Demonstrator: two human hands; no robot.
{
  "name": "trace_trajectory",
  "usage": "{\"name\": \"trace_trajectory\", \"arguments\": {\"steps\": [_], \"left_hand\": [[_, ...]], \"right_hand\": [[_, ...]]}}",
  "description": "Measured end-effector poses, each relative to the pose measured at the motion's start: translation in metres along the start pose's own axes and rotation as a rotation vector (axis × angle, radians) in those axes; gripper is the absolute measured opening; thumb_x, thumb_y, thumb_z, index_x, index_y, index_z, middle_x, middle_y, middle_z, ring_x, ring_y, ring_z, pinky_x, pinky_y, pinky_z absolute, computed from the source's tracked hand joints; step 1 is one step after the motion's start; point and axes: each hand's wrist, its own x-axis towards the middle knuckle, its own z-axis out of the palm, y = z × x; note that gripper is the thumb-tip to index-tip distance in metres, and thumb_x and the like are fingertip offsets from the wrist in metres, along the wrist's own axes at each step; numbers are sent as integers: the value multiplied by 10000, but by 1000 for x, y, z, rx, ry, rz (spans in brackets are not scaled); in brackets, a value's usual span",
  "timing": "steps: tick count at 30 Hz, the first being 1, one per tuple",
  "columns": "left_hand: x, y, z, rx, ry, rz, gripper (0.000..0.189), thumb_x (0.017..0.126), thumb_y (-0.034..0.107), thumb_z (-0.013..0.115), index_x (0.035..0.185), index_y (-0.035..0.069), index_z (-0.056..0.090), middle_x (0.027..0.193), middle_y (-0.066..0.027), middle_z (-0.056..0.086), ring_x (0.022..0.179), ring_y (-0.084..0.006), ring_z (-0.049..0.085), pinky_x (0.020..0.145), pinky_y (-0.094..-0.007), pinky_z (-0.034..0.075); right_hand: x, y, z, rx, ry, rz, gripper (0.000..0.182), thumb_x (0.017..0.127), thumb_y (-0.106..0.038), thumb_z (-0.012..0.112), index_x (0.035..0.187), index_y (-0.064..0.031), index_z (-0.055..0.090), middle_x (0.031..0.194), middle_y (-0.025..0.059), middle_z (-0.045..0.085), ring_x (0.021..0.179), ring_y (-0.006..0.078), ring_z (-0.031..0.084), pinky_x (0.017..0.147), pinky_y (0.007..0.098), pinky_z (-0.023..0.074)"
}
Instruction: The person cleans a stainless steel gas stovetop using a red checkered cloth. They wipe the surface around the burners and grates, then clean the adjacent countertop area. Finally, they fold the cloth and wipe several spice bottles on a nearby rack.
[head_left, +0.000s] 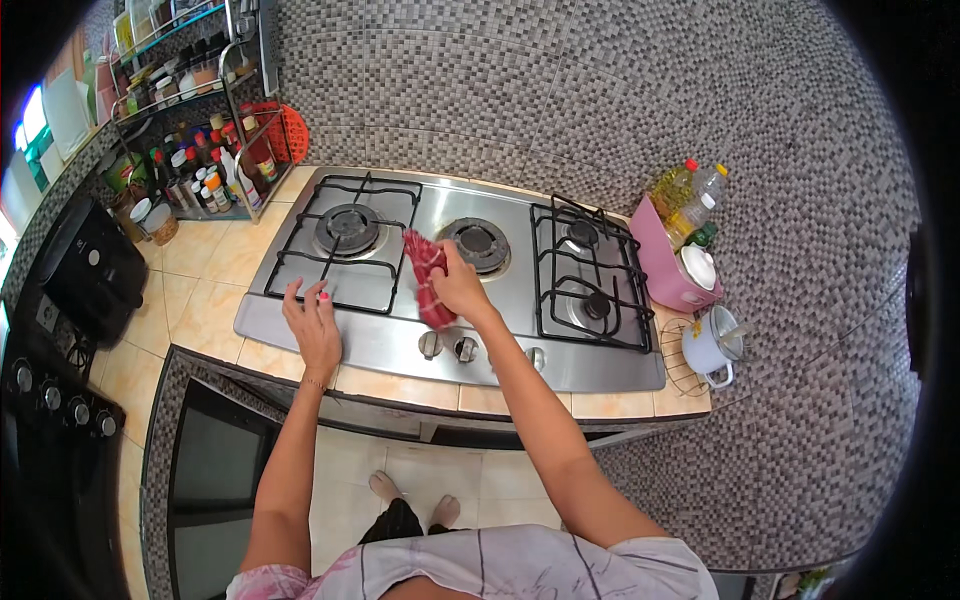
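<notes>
My right hand (459, 283) grips a bunched red cloth with pale stripes (430, 292), just left of the middle gas burner (474, 238). That burner has no grate over it. Under the cloth lies the steel gas hob (450, 191). With nothing in it and its fingers apart, my left hand (313, 334) is at the hob's front left. Close by it stands the left black pan support (337, 304) around a burner (347, 229). Another pan support (592, 262) covers two smaller burners on the right. Control knobs (466, 349) line the front; my right forearm hides part of the row.
At the back left, a metal rack (247, 154) holds several bottles and jars. A black appliance (94, 270) sits left on the tiled counter (199, 300). On the right are a pink bin (656, 262) with oil bottles and a white enamel pot (703, 352) on a wire stand.
</notes>
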Motion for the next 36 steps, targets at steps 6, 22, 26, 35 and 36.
{"name": "trace_trajectory", "arguments": {"steps": [6,22,26,35,36], "left_hand": [[2,0,4,66,-71,31,329,1032,249,414,1257,75,582,1448,-220,356,1406,-411,274,1147,-511,217],[0,-26,4,-441,30,-47,525,1043,393,281,1235,24,603,1417,-226,391,1390,-409,288,1142,-499,208],[1,-17,2,-322,-31,39,427,1039,329,352,1222,41,609,1412,-221,398,1378,-437,305,1131,-521,235],[0,3,1,-215,-157,121,343,1027,297,419,1208,79,614,1408,-204,401,1385,-408,306,1129,-520,247],[0,-1,-1,-208,-157,113,338,1025,292,424,1207,80,613,1408,-203,402,1383,-408,307,1129,-519,248]], "right_hand": [[-2,-3,47,-75,-249,-29,450,896,-130,507,1333,-67,420,992,357,642,951,520,626,869,548,481],[-126,-63,113,-377,-240,-8,413,884,-2,536,1290,-70,566,1234,307,564,1106,458,589,952,467,499],[-176,-66,31,-90,-308,-3,347,886,-20,551,1228,-44,603,1145,248,646,1089,387,630,935,437,501],[-264,56,-114,-650,458,519,270,818,-4,533,1059,-1,656,1178,233,620,1047,460,590,932,498,492],[-262,58,-103,-740,447,513,269,817,-13,539,1058,-13,658,1186,219,620,1051,452,588,930,495,494]]}}
